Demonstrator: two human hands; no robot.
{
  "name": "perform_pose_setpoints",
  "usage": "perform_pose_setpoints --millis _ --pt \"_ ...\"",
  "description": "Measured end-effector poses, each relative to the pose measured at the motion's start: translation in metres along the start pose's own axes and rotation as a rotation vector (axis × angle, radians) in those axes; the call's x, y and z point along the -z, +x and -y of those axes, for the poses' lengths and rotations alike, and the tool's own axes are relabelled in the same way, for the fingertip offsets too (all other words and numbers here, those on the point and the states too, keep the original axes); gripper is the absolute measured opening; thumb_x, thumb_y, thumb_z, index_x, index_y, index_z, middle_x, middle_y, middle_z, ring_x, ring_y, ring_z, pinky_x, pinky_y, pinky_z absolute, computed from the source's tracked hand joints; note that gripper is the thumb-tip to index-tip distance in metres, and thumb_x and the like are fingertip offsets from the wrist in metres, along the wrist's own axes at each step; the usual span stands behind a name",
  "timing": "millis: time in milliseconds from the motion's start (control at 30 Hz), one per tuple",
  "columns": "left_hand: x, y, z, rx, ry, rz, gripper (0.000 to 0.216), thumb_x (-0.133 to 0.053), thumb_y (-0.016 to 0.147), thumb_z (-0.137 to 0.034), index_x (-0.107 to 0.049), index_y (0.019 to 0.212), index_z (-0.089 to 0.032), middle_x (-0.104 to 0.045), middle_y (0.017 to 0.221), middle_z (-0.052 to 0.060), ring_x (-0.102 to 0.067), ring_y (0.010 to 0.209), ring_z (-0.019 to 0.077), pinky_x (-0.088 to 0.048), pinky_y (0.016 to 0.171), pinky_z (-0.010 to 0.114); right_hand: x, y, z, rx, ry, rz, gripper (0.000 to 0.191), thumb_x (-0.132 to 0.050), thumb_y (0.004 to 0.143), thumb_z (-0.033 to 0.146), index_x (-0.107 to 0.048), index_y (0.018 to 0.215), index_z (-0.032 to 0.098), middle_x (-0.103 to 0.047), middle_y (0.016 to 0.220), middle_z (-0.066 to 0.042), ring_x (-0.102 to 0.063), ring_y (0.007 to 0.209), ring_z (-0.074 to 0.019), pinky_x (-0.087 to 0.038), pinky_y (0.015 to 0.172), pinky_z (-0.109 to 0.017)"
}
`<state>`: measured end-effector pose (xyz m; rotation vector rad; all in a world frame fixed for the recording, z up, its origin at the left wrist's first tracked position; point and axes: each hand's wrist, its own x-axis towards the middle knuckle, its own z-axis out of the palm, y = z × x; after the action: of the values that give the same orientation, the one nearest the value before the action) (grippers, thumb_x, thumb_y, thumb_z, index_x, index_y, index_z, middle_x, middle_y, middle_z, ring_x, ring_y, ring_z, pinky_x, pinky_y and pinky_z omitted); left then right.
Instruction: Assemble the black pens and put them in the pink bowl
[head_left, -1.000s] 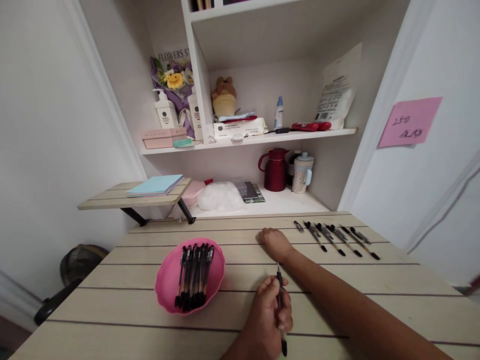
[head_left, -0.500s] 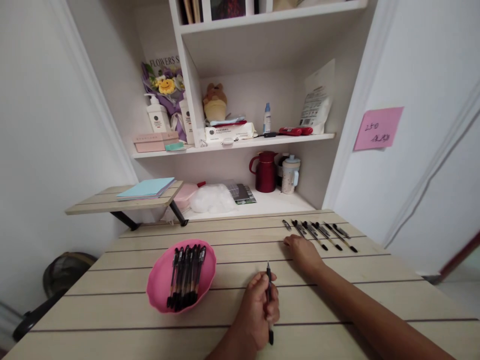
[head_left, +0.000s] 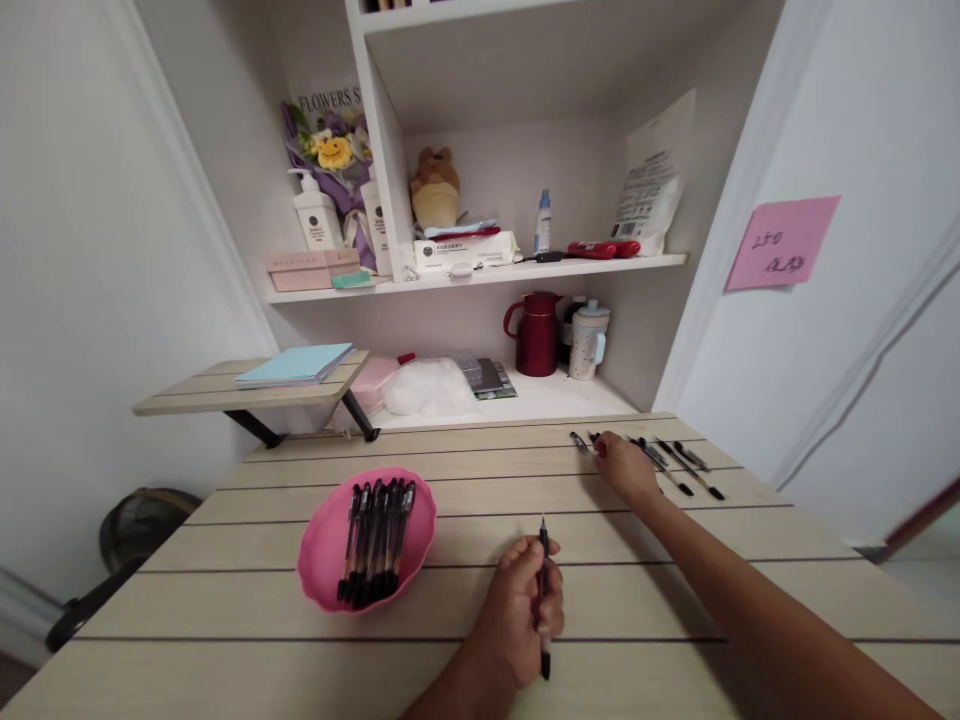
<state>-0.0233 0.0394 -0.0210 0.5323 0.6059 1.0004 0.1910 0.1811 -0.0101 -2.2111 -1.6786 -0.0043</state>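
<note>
My left hand [head_left: 521,605] is closed round an uncapped black pen [head_left: 544,590], held upright with its tip pointing away from me. Farther off on the right, my right hand [head_left: 628,468] reaches to a row of pen parts, its fingers drawn together at a short pen cap [head_left: 578,441]. What those fingers pinch, if anything, is hidden. Beyond the hand lie uncapped pens [head_left: 694,470] and loose caps [head_left: 691,456], partly covered by it. Left of my hands, a pink bowl [head_left: 315,560] holds several capped black pens [head_left: 377,540].
Slatted wooden table [head_left: 247,610] under everything. A small raised shelf [head_left: 195,392] with coloured paper [head_left: 296,365] stands at the back left. Behind, white shelving holds a red jug [head_left: 537,335], a cup [head_left: 588,342] and a plastic bag [head_left: 429,388]. A pink note [head_left: 784,243] hangs right.
My right hand has moved right and away from me, from the bare table to the row, now covering some pens. The left hand still holds its pen. The view has shifted slightly.
</note>
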Motion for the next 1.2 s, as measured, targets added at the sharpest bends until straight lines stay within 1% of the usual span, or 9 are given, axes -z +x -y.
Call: perform_pose_setpoints --millis 167,400,500,667,867,933,1033,1133,1200 --pt "-0.001 -0.001 0.0 0.004 0.0 -0.001 0.026 -0.058 0.075 -0.04 -0.051 0.087 -0.018 -0.047 0.056 -0.005 -0.028 0.034 0.0009 -0.011 0.036 0.016 -0.008 0.006 0.003 -0.024 -0.016 0.025 0.026 -0.044 0.079 0.015 -0.054 0.102 0.016 -0.067 0.083 -0.011 -0.062 0.08 -0.0209 -0.036 0.065 -0.026" --pt "-0.001 0.0 0.001 0.018 0.004 -0.003 0.025 -0.057 0.075 -0.039 -0.05 0.086 -0.017 -0.047 0.057 -0.005 -0.027 0.033 0.0008 -0.01 0.036 0.017 -0.012 0.009 0.01 -0.025 -0.053 0.08 0.025 -0.04 0.08 0.013 -0.053 0.102 0.016 -0.066 0.087 -0.012 -0.062 0.082 -0.0217 -0.037 0.066 -0.027" --pt "-0.001 0.0 0.001 0.028 0.007 -0.004 0.024 -0.057 0.075 -0.038 -0.05 0.085 -0.017 -0.047 0.057 -0.005 -0.027 0.033 0.0007 -0.01 0.036 0.017 -0.013 0.01 0.011 -0.02 -0.063 0.077 0.023 -0.042 0.081 0.017 -0.053 0.101 0.015 -0.065 0.091 -0.013 -0.062 0.083 -0.0223 -0.038 0.067 -0.028" --pt "0.0 -0.001 0.001 0.025 -0.002 0.009 0.025 -0.057 0.075 -0.039 -0.05 0.085 -0.018 -0.047 0.057 -0.005 -0.028 0.033 0.0008 -0.01 0.036 0.017 -0.015 0.013 0.001 0.028 -0.053 0.05 0.023 -0.045 0.081 0.02 -0.056 0.1 0.014 -0.066 0.09 -0.014 -0.062 0.085 -0.0229 -0.039 0.069 -0.027" --pt "0.0 -0.001 0.0 0.025 -0.002 0.027 0.027 -0.058 0.074 -0.04 -0.05 0.086 -0.018 -0.048 0.057 -0.005 -0.028 0.034 0.0011 -0.01 0.036 0.017 -0.001 0.025 -0.01 -0.013 -0.056 0.023 0.026 -0.04 0.082 0.023 -0.063 0.093 0.017 -0.068 0.088 -0.013 -0.062 0.084 -0.0237 -0.04 0.066 -0.028" --pt "-0.001 -0.001 0.0 0.022 -0.002 0.025 0.027 -0.058 0.074 -0.04 -0.05 0.087 -0.018 -0.048 0.057 -0.005 -0.028 0.034 0.0011 -0.01 0.036 0.017 0.001 0.027 -0.007 0.003 -0.089 0.05 0.028 -0.04 0.083 0.027 -0.064 0.093 0.017 -0.067 0.09 -0.013 -0.062 0.086 -0.0239 -0.041 0.068 -0.028" --pt "-0.001 -0.001 0.0 0.022 0.002 0.022 0.027 -0.058 0.075 -0.04 -0.05 0.086 -0.018 -0.047 0.056 -0.005 -0.027 0.033 0.0011 -0.01 0.036 0.017 -0.004 0.027 0.001 0.026 -0.131 0.09 0.032 -0.042 0.084 0.034 -0.065 0.092 0.014 -0.066 0.094 -0.016 -0.061 0.091 -0.0259 -0.043 0.072 -0.031" --pt "-0.001 0.0 0.0 0.021 -0.002 0.024 0.027 -0.058 0.075 -0.04 -0.05 0.086 -0.018 -0.047 0.056 -0.005 -0.027 0.033 0.0011 -0.01 0.036 0.017 -0.012 0.026 0.01 0.006 -0.149 0.101 0.039 -0.043 0.083 0.04 -0.064 0.096 0.009 -0.064 0.098 -0.021 -0.06 0.094 -0.0281 -0.044 0.075 -0.035" --pt "0.0 0.0 0.0 0.021 -0.009 0.02 0.027 -0.058 0.074 -0.04 -0.05 0.087 -0.018 -0.047 0.057 -0.005 -0.028 0.034 0.001 -0.011 0.036 0.017 -0.015 0.026 0.014 -0.007 -0.159 0.11 0.041 -0.043 0.082 0.04 -0.063 0.098 0.008 -0.063 0.101 -0.022 -0.061 0.094 -0.0287 -0.044 0.076 -0.037"
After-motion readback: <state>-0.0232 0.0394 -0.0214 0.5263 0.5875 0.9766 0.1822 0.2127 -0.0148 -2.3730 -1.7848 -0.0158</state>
